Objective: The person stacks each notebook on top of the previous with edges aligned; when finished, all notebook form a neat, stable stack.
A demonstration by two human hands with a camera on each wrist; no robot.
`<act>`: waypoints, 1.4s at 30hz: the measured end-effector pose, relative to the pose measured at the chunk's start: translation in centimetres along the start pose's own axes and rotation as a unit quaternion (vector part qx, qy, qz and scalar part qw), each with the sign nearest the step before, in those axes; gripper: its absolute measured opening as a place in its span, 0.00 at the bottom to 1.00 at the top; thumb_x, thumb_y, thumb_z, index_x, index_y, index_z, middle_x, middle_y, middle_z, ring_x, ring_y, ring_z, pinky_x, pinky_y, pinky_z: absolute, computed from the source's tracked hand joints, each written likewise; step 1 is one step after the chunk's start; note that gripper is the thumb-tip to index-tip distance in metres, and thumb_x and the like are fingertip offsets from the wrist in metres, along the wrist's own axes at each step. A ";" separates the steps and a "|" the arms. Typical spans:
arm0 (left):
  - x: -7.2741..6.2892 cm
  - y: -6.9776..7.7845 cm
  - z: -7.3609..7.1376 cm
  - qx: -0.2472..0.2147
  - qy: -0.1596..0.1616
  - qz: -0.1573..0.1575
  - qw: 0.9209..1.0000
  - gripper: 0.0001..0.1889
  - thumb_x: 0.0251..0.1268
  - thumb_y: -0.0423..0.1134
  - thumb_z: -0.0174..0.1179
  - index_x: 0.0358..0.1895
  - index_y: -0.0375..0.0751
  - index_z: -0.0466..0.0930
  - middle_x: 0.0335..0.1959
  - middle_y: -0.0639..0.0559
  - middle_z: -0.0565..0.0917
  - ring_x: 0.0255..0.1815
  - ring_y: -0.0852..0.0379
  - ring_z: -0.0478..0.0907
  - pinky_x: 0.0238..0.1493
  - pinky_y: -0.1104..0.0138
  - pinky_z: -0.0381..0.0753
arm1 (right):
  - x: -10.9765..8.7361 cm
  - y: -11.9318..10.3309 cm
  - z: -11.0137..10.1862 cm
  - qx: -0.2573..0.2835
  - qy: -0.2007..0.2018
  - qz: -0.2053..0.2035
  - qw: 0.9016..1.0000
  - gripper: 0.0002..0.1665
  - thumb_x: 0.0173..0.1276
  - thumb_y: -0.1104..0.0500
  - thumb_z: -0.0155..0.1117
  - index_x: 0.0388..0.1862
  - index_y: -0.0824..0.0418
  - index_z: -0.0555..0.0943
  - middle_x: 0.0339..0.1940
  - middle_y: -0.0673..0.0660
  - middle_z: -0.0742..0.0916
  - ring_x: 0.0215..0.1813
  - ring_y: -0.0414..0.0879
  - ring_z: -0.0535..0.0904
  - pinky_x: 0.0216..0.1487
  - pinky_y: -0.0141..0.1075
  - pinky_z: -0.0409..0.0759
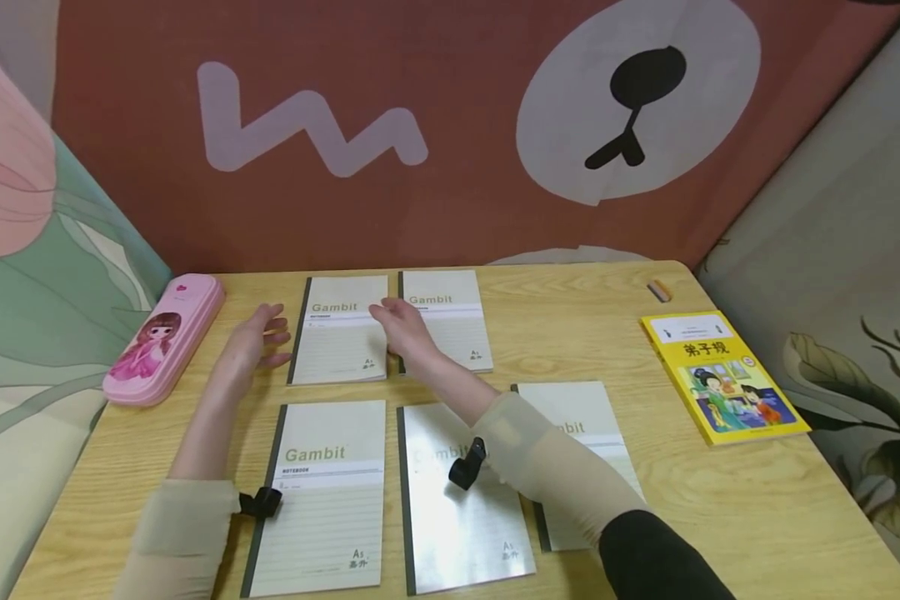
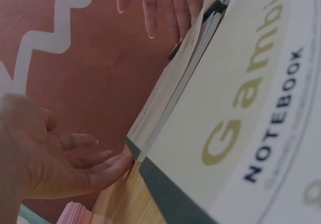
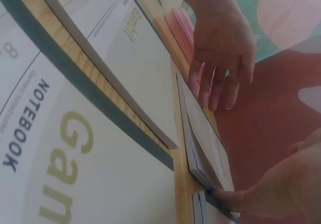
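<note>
As both hands flank the back-left notebook [image 1: 337, 342], neither has hold of anything. Notebook lies flat near the surface's [image 1: 570, 333] back edge, left of its middle, dark spine toward the surface's left edge. Left hand [image 1: 258, 337] is just beside that spine, fingers loosely spread, well parted, gripping nothing; contact with the spine, can't tell. Right hand [image 1: 407, 327] is at the notebook's right side, over the gap to the back-right notebook [image 1: 453, 323], fingers loosely extended, not closed round either one; pressing or only hovering, can't tell. Back-right notebook is also flat near the back edge. Nearer the wearer, three more: front-left notebook [image 1: 330, 508], front-middle notebook [image 1: 461, 533] with glare on its cover, front-right notebook [image 1: 592, 417] partly under the line of the right forearm. All five covers read Gambit, though some letters are hidden or washed out. Pink pencil case [image 1: 167, 333] sits at the surface's back-left corner, along the left edge. Yellow book [image 1: 723, 375] lies at the right edge; small striped block [image 1: 659, 291] near the back-right corner.
</note>
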State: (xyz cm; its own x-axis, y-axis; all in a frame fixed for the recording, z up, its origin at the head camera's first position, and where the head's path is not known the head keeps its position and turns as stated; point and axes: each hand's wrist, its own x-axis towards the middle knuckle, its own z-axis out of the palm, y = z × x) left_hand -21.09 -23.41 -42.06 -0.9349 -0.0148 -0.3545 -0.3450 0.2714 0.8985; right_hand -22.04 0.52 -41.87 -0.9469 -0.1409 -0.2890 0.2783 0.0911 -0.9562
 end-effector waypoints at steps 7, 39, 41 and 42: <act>0.2 0.0 0.3 0.006 0.003 -0.012 1.000 0.36 0.84 0.59 0.24 0.84 0.41 0.45 0.83 0.34 0.55 0.81 0.38 0.59 0.61 0.65 0.84 | 0.1 -0.1 -0.2 0.014 0.004 0.019 1.000 0.34 0.81 0.52 0.54 0.79 0.65 0.63 0.81 0.62 0.69 0.81 0.58 0.64 0.77 0.54 0.71; 0.4 -0.3 0.6 0.065 0.006 0.007 0.998 0.30 0.83 0.48 0.48 0.82 0.43 0.57 0.77 0.39 0.67 0.62 0.55 0.71 0.55 0.71 0.78 | 1.2 0.6 -2.4 0.076 -0.014 0.041 0.996 0.30 0.74 0.71 0.58 0.74 0.66 0.72 0.44 0.52 0.80 0.41 0.41 0.79 0.53 0.34 0.84; 0.3 0.0 1.0 0.061 0.010 0.018 0.998 0.30 0.83 0.47 0.48 0.81 0.43 0.59 0.73 0.40 0.69 0.57 0.57 0.71 0.49 0.75 0.78 | 1.2 0.5 -3.1 0.067 -0.018 0.033 0.997 0.30 0.74 0.71 0.59 0.75 0.65 0.72 0.48 0.53 0.81 0.43 0.41 0.81 0.55 0.36 0.85; 0.3 0.1 1.2 0.061 0.011 0.024 0.998 0.29 0.83 0.46 0.48 0.81 0.42 0.60 0.71 0.40 0.70 0.56 0.58 0.71 0.48 0.76 0.79 | 1.3 0.5 -3.5 0.066 -0.021 0.028 0.997 0.31 0.74 0.71 0.59 0.75 0.65 0.72 0.49 0.54 0.81 0.44 0.42 0.81 0.57 0.37 0.85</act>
State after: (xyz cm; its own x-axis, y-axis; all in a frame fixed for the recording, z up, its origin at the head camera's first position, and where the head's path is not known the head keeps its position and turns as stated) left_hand -21.27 -22.22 -42.35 -0.9521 -0.0199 -0.3052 -0.2889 0.3868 0.8758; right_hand -23.68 3.80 -42.60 -0.9221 -0.1815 -0.3416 0.3526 -0.0310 -0.9353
